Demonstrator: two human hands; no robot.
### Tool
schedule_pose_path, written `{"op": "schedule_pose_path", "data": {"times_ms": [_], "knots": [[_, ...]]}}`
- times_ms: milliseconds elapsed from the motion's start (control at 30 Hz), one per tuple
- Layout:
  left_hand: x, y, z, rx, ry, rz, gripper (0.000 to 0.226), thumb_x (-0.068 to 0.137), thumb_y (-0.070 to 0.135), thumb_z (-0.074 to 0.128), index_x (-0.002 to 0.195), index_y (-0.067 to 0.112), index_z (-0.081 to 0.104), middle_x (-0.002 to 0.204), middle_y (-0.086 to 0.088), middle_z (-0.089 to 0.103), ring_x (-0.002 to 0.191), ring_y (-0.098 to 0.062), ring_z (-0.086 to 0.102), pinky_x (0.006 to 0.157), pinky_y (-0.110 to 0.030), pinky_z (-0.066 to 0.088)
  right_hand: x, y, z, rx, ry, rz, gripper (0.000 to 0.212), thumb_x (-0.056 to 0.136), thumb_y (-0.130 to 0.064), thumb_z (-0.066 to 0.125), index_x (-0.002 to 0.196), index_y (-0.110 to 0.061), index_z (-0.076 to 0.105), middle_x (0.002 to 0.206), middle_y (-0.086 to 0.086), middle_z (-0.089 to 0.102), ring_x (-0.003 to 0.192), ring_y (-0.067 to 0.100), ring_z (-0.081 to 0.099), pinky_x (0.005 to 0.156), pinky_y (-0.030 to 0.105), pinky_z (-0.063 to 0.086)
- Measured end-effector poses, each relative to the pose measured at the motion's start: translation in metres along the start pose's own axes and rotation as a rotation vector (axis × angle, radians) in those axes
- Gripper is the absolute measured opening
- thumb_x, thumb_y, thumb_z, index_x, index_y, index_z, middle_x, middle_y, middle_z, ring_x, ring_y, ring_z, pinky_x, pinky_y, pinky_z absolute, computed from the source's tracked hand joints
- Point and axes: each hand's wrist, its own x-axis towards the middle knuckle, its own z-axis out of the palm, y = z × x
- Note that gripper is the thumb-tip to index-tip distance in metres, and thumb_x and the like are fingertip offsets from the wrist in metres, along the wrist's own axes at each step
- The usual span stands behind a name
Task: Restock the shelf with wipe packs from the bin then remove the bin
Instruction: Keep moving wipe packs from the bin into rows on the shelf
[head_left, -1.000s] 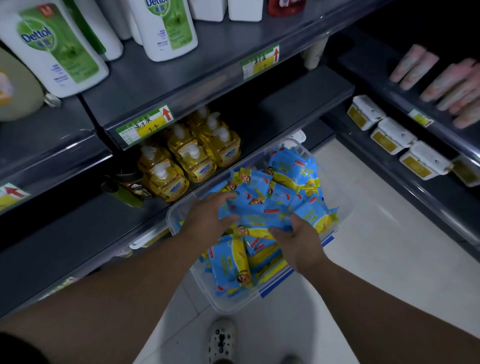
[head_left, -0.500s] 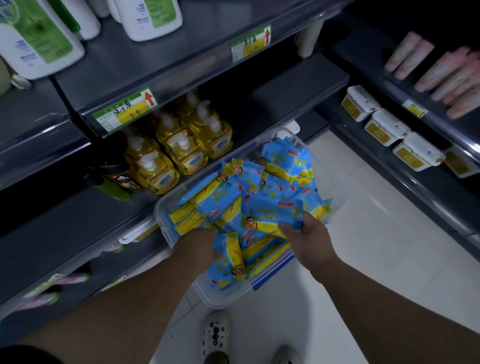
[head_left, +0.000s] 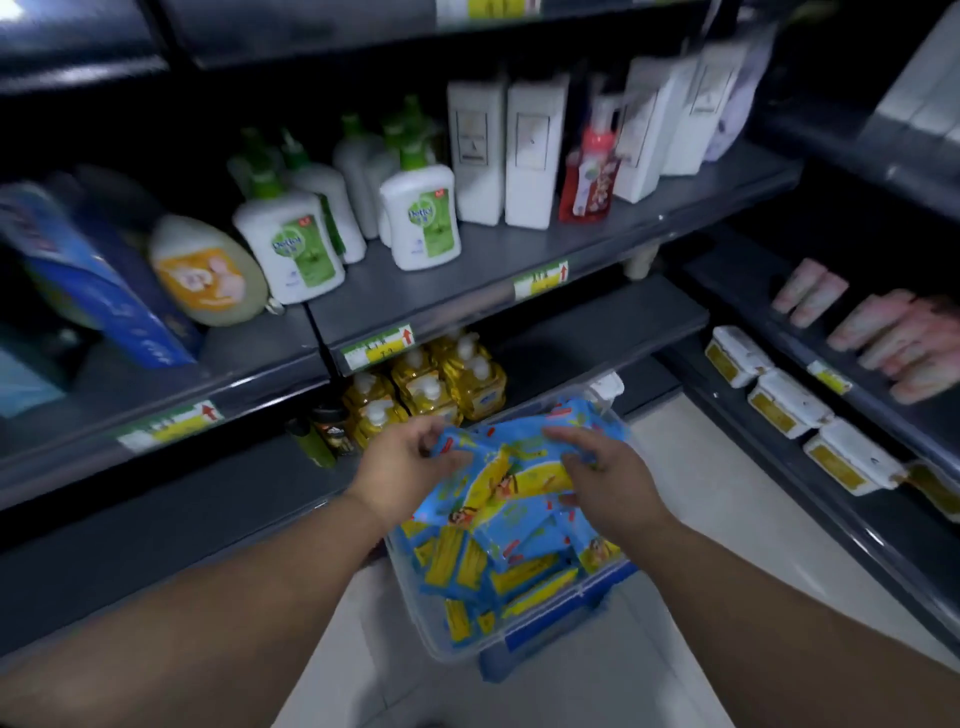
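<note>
From left to right, we see the left hand (head_left: 402, 470) curled around the left end of a bundle of wipe packs (head_left: 511, 475) — fingers bent, thumb on top — and the right hand (head_left: 605, 480) clamped on the bundle's right end. The bundle is raised just above the clear bin (head_left: 447, 636), which holds more packs and sits on the floor against the dark lower shelf (head_left: 597, 325) beside yellow pump bottles (head_left: 436, 387).
</note>
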Motion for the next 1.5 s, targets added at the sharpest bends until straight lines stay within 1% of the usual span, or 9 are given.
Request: {"op": "schedule_pose_path", "data": {"times_ms": [133,200,300,400,633,800,1067,1333,1500], "knots": [[-0.037,0.052,-0.036,-0.114,0.018,0.116,0.018,0.072,0.030,0.081,0.084,0.021,0.069,0.073,-0.004,0.061,0.067,-0.014,0.052,0.068,-0.035,0.046,-0.021,-0.058,-0.008,0.014,-0.120,-0.141,0.030,0.089,-0.018,0.067,0.117,-0.028,0.065,0.125,0.001,0.060,0.099,0.017,0.064,0.079,0.024,0.056],[-0.057,0.079,-0.054,-0.139,0.083,0.188,0.009,0.078,0.018,0.078,0.079,0.025,0.072,0.078,-0.002,0.066,0.070,-0.012,0.058,0.073,-0.036,0.051,-0.032,-0.087,-0.006,-0.030,-0.113,-0.227,0.038,0.077,-0.020,0.080,0.113,-0.024,0.068,0.114,-0.006,0.062,0.100,0.008,0.060,0.083,0.014,0.047],[-0.085,0.117,-0.081,-0.077,0.213,0.290,0.015,0.080,0.021,0.076,0.091,0.031,0.072,0.091,-0.003,0.064,0.084,-0.012,0.063,0.079,-0.028,0.052,-0.044,-0.122,-0.003,-0.011,-0.071,-0.306,0.027,0.072,-0.020,0.084,0.094,-0.023,0.069,0.097,-0.010,0.065,0.093,0.008,0.063,0.089,0.025,0.050],[-0.109,0.145,-0.108,0.005,0.291,0.368,0.027,0.080,0.024,0.076,0.106,0.025,0.072,0.097,-0.002,0.062,0.089,-0.012,0.062,0.080,-0.019,0.050,-0.055,-0.157,0.002,0.047,-0.029,-0.362,0.020,0.077,-0.020,0.079,0.090,-0.024,0.064,0.091,-0.012,0.065,0.088,0.007,0.063,0.076,0.011,0.049],[-0.147,0.160,-0.192,0.196,0.690,0.355,0.047,0.072,0.033,0.081,0.115,0.022,0.065,0.111,0.004,0.056,0.101,-0.006,0.048,0.088,-0.014,0.034,-0.075,-0.234,0.024,0.350,-0.107,-0.352,0.030,0.089,-0.018,0.068,0.117,-0.008,0.064,0.117,0.007,0.066,0.090,0.020,0.070,0.063,0.025,0.058],[-0.165,0.162,-0.267,-0.117,0.617,0.376,0.038,0.080,0.016,0.076,0.110,0.031,0.058,0.088,0.002,0.062,0.076,-0.013,0.060,0.062,-0.006,0.045,-0.086,-0.298,0.062,0.440,-0.106,-0.392,0.026,0.089,-0.016,0.067,0.114,-0.007,0.064,0.115,0.009,0.067,0.081,0.017,0.069,0.059,0.023,0.056],[-0.178,0.139,-0.378,-0.138,0.634,0.476,0.032,0.088,0.010,0.066,0.102,0.037,0.058,0.088,0.004,0.061,0.074,-0.015,0.063,0.063,-0.020,0.052,-0.102,-0.376,0.141,0.462,-0.073,-0.497,0.021,0.086,-0.012,0.070,0.106,-0.018,0.066,0.104,-0.002,0.067,0.074,0.009,0.066,0.060,0.022,0.057],[-0.156,0.116,-0.454,-0.098,0.766,0.402,0.020,0.090,0.013,0.062,0.095,0.033,0.058,0.087,0.013,0.062,0.077,-0.011,0.063,0.062,-0.028,0.053,-0.076,-0.413,0.152,0.497,0.229,-0.588,0.024,0.088,-0.007,0.067,0.102,-0.026,0.067,0.102,-0.006,0.066,0.068,0.005,0.065,0.069,0.029,0.055],[-0.123,0.113,-0.472,-0.103,0.769,0.335,0.018,0.091,0.015,0.061,0.095,0.032,0.057,0.090,0.011,0.062,0.077,-0.004,0.060,0.059,-0.019,0.046,-0.051,-0.436,0.149,0.603,0.102,-0.592,0.026,0.083,-0.002,0.071,0.096,-0.024,0.066,0.110,-0.002,0.061,0.081,0.016,0.066,0.062,0.023,0.056]]}}
